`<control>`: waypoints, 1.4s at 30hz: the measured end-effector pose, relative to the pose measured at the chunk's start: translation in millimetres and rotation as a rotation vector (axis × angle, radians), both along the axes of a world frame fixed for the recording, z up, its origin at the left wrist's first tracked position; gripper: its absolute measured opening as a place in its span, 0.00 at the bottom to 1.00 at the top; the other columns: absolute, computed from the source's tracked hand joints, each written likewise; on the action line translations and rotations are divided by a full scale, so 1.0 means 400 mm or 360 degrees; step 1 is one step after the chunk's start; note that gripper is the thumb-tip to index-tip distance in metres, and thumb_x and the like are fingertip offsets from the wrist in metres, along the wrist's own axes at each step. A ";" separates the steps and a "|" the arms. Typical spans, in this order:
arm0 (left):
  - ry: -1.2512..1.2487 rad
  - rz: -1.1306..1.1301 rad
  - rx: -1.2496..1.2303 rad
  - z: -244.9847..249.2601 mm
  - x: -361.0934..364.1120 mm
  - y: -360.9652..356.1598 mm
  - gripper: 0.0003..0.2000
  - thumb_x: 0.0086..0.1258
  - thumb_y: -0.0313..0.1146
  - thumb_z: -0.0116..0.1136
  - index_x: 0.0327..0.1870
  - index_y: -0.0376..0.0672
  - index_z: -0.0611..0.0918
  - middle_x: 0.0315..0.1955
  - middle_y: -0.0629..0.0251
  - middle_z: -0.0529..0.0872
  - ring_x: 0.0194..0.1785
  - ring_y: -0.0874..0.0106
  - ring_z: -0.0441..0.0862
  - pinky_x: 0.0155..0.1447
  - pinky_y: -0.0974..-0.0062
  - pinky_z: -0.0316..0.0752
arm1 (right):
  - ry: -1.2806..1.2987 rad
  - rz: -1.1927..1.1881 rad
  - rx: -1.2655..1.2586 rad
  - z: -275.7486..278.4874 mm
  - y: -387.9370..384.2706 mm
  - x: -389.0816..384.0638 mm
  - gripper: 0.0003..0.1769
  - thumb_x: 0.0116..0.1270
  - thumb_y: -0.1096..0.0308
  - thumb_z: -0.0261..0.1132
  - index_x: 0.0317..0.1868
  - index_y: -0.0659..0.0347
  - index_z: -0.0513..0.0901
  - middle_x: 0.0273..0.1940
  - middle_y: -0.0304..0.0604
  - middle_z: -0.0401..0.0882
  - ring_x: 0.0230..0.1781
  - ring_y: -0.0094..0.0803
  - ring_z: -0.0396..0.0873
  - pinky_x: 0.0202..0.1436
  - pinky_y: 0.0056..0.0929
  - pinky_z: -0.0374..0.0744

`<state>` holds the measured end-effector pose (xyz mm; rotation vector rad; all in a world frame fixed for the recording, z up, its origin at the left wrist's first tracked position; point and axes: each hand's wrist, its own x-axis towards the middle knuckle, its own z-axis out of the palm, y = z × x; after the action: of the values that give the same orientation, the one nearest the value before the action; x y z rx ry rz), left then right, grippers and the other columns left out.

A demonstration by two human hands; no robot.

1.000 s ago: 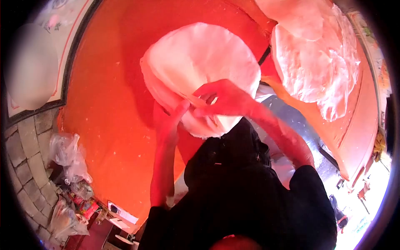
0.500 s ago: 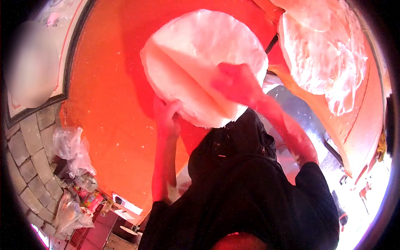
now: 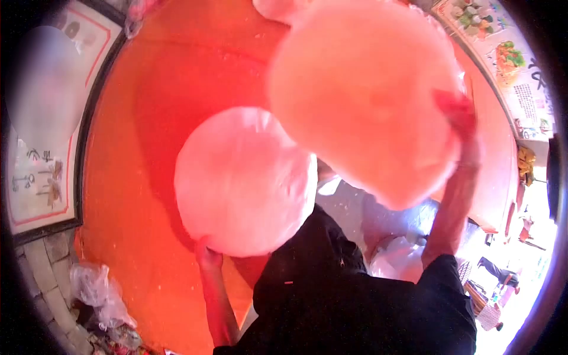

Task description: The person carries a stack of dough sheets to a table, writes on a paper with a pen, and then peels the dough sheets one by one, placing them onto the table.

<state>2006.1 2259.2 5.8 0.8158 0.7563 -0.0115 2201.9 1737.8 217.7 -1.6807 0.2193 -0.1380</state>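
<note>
In the head view a thick-looking round sheet of pale dough (image 3: 242, 189) lies on the orange tabletop, tinted pink by the light. My left hand (image 3: 208, 253) pinches its lower left edge, the thumb on top and the other fingers mostly hidden underneath. A larger, blurred dough sheet (image 3: 367, 100) spreads across the upper right and overlaps the corner of the first. Its right edge is in my right hand (image 3: 457, 112), which is smeared by motion, with fingers bent over the sheet. Part of another pale piece (image 3: 278, 9) shows at the top edge.
The orange table (image 3: 130, 260) has a framed sign (image 3: 44, 177) along its left side. Plastic bags (image 3: 100, 290) lie at lower left near a brick surface. Below the larger sheet is clear plastic (image 3: 399, 257). People (image 3: 500, 275) appear in the bright area at far right.
My right hand has moved from over the round sheet to the right and now grasps the larger one, which has shifted left. My left hand stays at the round sheet's edge. The view has shifted.
</note>
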 end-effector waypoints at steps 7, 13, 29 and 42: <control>0.0053 -0.0009 -0.0101 -0.042 0.004 0.003 0.31 0.61 0.26 0.61 0.68 0.35 0.68 0.56 0.58 0.79 0.57 0.66 0.79 0.59 0.68 0.76 | -0.0199 0.0059 -0.0154 0.142 -0.060 0.151 0.23 0.65 0.75 0.65 0.61 0.68 0.78 0.51 0.45 0.85 0.50 0.33 0.84 0.58 0.32 0.81; 0.0100 -0.0006 -0.0084 -0.045 0.016 -0.005 0.31 0.61 0.27 0.62 0.68 0.35 0.68 0.57 0.58 0.78 0.58 0.66 0.79 0.60 0.67 0.76 | 0.0101 0.0513 0.0222 0.046 -0.204 0.674 0.04 0.62 0.73 0.67 0.38 0.61 0.83 0.26 0.35 0.75 0.21 0.25 0.72 0.22 0.29 0.75; 0.0145 -0.0008 0.0038 -0.006 0.031 -0.012 0.32 0.61 0.31 0.64 0.68 0.36 0.68 0.59 0.58 0.78 0.59 0.65 0.78 0.62 0.66 0.75 | 0.0040 0.1021 0.0676 -0.339 0.094 0.759 0.13 0.69 0.58 0.64 0.47 0.58 0.80 0.37 0.38 0.80 0.38 0.32 0.80 0.43 0.29 0.80; -0.0295 -0.0256 0.0423 0.139 0.084 -0.097 0.34 0.61 0.34 0.67 0.69 0.36 0.68 0.60 0.59 0.78 0.61 0.65 0.77 0.63 0.65 0.74 | 0.0546 0.1702 0.0074 -0.257 0.647 -0.083 0.20 0.61 0.70 0.67 0.54 0.65 0.83 0.47 0.44 0.86 0.49 0.29 0.83 0.55 0.32 0.81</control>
<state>2039.6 2220.2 61.5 1.1135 0.5213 0.0211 2168.8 1996.7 114.7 -1.5666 -0.4328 0.9448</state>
